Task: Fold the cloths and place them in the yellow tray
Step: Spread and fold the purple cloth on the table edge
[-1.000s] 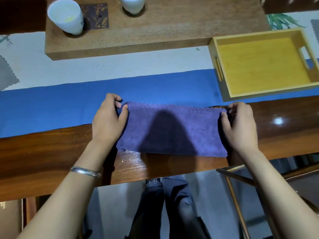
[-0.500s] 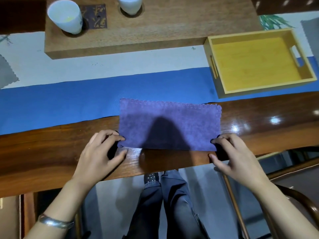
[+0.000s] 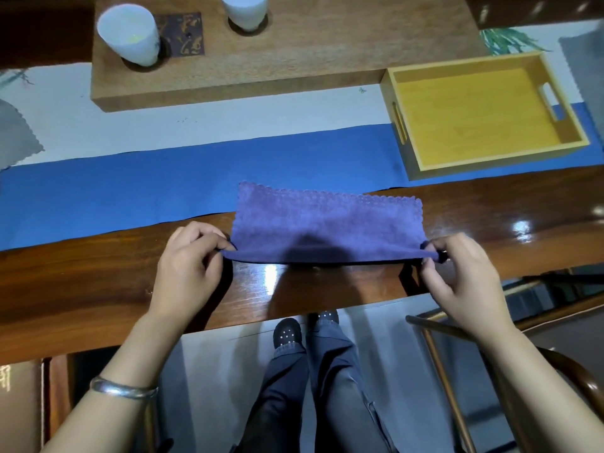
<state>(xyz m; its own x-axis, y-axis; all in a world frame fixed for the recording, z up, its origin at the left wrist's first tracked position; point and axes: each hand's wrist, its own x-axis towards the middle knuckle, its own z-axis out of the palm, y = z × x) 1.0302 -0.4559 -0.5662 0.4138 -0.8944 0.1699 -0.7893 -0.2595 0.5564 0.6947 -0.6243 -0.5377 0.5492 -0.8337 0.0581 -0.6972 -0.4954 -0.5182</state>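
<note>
A purple cloth [image 3: 327, 217], folded into a long strip, lies across the wooden table's front part and the blue runner. My left hand [image 3: 188, 269] pinches its near left corner and my right hand [image 3: 464, 276] pinches its near right corner. The near edge is lifted off the table and pulled taut between them. The far scalloped edge still rests flat. The yellow tray [image 3: 405, 132] stands at the back right with nothing in it.
A wooden block [image 3: 294, 60] at the back carries two white cups [image 3: 129, 34]. A grey cloth [image 3: 16, 135] lies at the far left and another grey cloth [image 3: 585, 70] at the far right edge. A blue runner [image 3: 130, 194] crosses the table. A chair arm [image 3: 490, 338] is at lower right.
My hands came from the cloth's far corners to its near corners, took hold of them and lifted the near edge off the table.
</note>
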